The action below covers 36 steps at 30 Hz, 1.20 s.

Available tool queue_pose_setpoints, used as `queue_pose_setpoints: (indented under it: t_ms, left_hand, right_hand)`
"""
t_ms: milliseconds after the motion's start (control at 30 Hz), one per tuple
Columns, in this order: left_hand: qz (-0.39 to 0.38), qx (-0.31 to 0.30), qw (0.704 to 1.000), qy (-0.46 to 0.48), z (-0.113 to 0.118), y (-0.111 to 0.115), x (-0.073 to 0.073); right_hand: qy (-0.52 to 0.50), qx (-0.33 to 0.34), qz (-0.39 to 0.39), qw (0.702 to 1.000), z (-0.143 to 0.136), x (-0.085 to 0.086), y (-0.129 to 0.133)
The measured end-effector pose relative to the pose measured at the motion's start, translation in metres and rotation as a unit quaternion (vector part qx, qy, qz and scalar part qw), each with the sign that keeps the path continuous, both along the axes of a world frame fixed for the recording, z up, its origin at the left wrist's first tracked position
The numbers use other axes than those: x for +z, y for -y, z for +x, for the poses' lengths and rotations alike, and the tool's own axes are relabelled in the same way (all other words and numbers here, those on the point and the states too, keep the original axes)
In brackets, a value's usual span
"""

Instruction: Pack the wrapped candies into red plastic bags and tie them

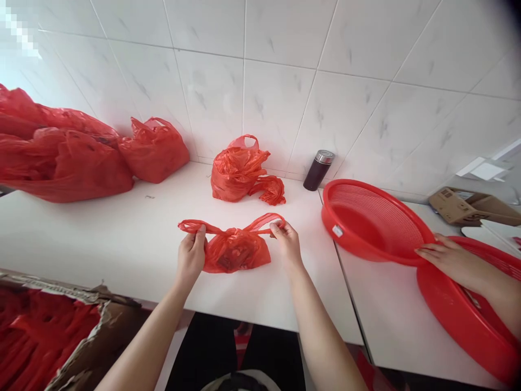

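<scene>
A small red plastic bag [237,252] with dark contents showing through lies on the white table [163,228] in front of me. My left hand [192,251] pinches its left handle, which is pulled out sideways. The right handle is closed between the thumb and fingers of my right hand [286,241]. Between my hands the neck of the bag is drawn together. Just behind it sits a fuller red bag [234,174], with a crumpled red piece of bag [269,190] at its right side.
More filled red bags [69,163] stand at the left by the tiled wall. A dark flask [318,171] stands behind. Right are a red basket [366,217], another red basket [456,309] with another person's hand [456,260], and a cardboard box [468,206]. An open carton [109,331] is lower left.
</scene>
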<state>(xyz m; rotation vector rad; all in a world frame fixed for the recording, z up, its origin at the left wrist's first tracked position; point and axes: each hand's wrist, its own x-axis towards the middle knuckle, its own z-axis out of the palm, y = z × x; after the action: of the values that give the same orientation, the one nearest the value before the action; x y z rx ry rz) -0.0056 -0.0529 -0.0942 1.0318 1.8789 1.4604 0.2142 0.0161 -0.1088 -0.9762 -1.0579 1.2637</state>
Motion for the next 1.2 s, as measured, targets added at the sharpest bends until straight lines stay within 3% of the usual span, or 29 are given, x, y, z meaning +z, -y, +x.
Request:
queue_pose_setpoints:
  t_ms: [233, 400, 500, 600, 667, 733, 800, 833, 967, 1033, 1100, 1200]
  left_hand:
    - [0.021, 0.007, 0.996, 0.086, -0.004, 0.007, -0.013]
    - [0.031, 0.010, 0.994, 0.100, -0.005, 0.006, -0.018]
    - [0.040, 0.034, 0.997, 0.062, -0.014, 0.008, -0.002]
    - [0.119, 0.103, 0.987, -0.029, -0.012, 0.008, 0.026]
    - [0.148, 0.038, 0.979, -0.137, -0.001, 0.001, 0.040]
    - [0.107, -0.122, 0.961, -0.224, 0.014, -0.013, 0.046]
    - [0.042, -0.246, 0.939, -0.237, 0.026, -0.032, 0.044]
    - [0.020, -0.276, 0.934, -0.227, 0.029, -0.040, 0.042]
    - [-0.014, -0.314, 0.935, -0.164, 0.028, -0.060, 0.046]
    - [-0.023, -0.337, 0.935, -0.106, 0.023, -0.059, 0.058]
    - [-0.036, -0.363, 0.931, -0.032, 0.017, -0.053, 0.072]
    - [-0.053, -0.369, 0.925, 0.080, 0.007, -0.034, 0.088]
  right_hand:
    - [-0.131, -0.029, -0.078, 0.988, 0.008, -0.004, -0.008]
    - [-0.164, -0.068, -0.099, 0.979, 0.009, 0.003, -0.016]
    - [-0.156, -0.052, -0.082, 0.983, 0.011, 0.016, -0.018]
    - [-0.092, 0.021, -0.030, 0.995, 0.009, 0.033, -0.015]
    - [-0.055, 0.071, 0.014, 0.996, 0.003, 0.044, -0.013]
    - [-0.047, 0.100, 0.045, 0.993, -0.003, 0.051, -0.012]
    - [-0.047, 0.096, 0.070, 0.992, -0.006, 0.055, -0.012]
    - [-0.044, 0.079, 0.078, 0.993, -0.006, 0.054, -0.011]
    - [0.055, 0.015, 0.037, 0.998, -0.002, 0.037, -0.006]
    - [0.098, 0.059, -0.017, 0.993, -0.002, 0.022, -0.001]
    - [0.081, 0.107, -0.067, 0.989, -0.006, 0.009, 0.002]
    - [0.024, 0.110, -0.108, 0.988, -0.013, -0.001, 0.002]
